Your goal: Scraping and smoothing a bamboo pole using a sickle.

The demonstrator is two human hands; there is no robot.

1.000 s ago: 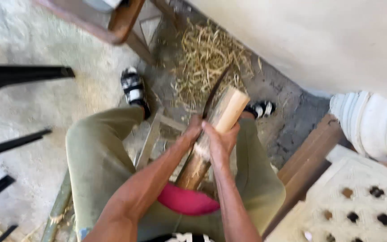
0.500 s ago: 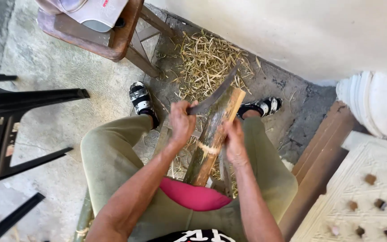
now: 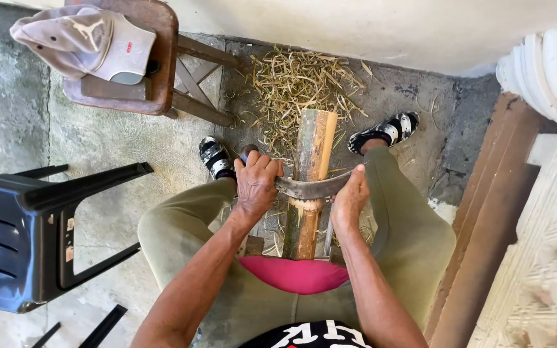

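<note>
Bamboo pole (image 3: 311,161) runs 12 to 6 btwn my knees; left hand (image 3: 256,183) and right hand (image 3: 349,200) clamp curved blade (image 3: 311,188), probably mid-shave; next stroke needs even pull toward 6.

Bamboo pole (image 3: 309,187) between knees, curved blade (image 3: 311,188) across it; shavings pile (image 3: 301,84) ahead; cap (image 3: 85,42) on stool (image 3: 156,58) left
</note>
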